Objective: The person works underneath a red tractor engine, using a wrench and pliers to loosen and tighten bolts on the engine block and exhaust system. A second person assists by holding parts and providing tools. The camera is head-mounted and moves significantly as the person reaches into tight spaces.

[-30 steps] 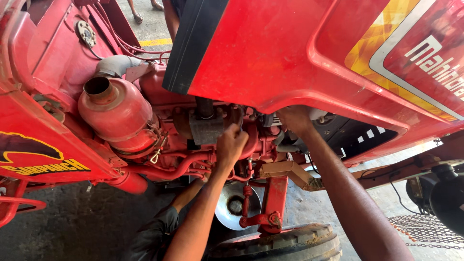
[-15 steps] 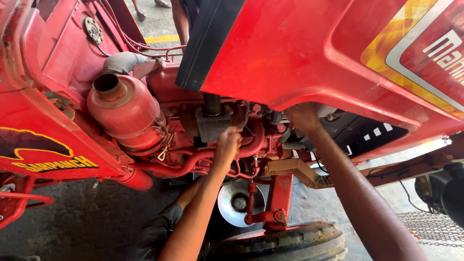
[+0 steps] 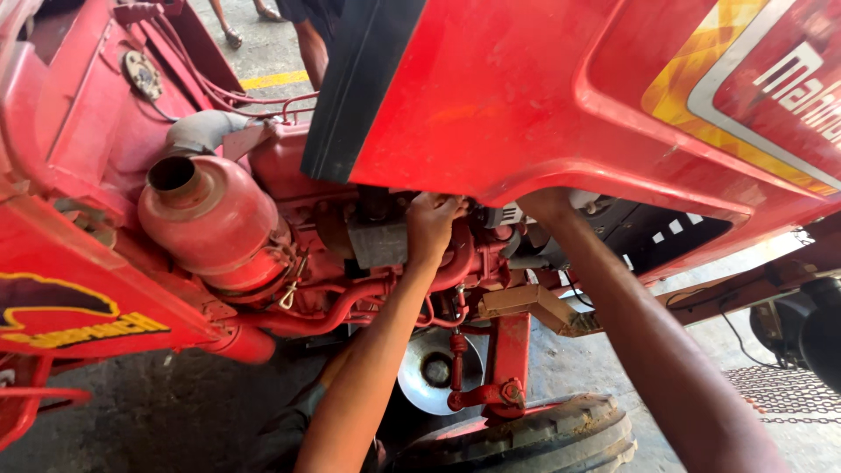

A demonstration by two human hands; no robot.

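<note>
- Left hand (image 3: 431, 221) is curling closed on an engine part (image 3: 378, 241) under the red hood (image 3: 526, 96), centre.
- Right hand (image 3: 545, 206) is reaching beneath it; grip unclear.
- Steadying both wrists would help.

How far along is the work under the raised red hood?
Done: the red metal hood is lifted, baring the engine. In hand: the left hand grips a part beside the grey boxy engine component; the right hand reaches under the hood edge, fingers hidden. Left: cannot tell; no loosened parts or tools show.
</note>
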